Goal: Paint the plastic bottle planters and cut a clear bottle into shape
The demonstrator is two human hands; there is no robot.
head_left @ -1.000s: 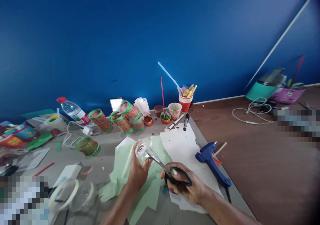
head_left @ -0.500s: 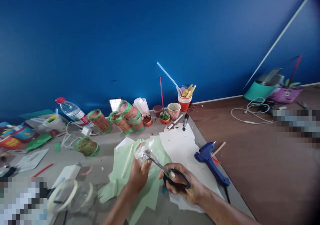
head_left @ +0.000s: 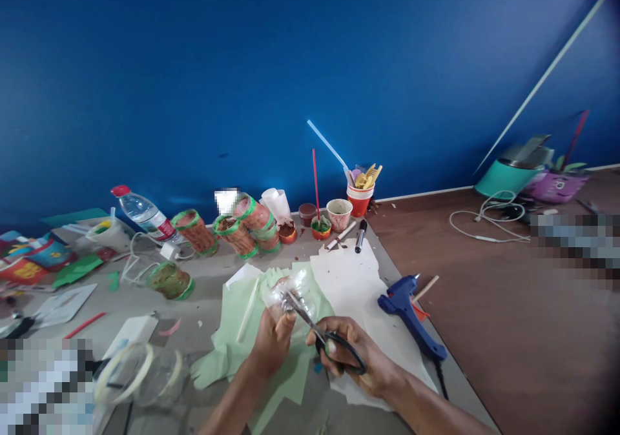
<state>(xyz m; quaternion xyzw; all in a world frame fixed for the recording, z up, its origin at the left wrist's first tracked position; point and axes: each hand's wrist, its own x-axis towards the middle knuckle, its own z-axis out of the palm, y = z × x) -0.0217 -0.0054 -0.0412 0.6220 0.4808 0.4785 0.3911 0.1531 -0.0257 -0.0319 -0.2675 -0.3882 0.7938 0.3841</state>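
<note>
2-handed, gripping likely light, bendy clear plastic (head_left: 303,286) nearside in curled left hand (head_left: 271,344), scissors (head_left: 306,315) in closed right hand (head_left: 363,357).

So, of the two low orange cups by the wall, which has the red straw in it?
The low orange cup with green contents: the red straw stands in it. The brown-filled cup has none.
</note>
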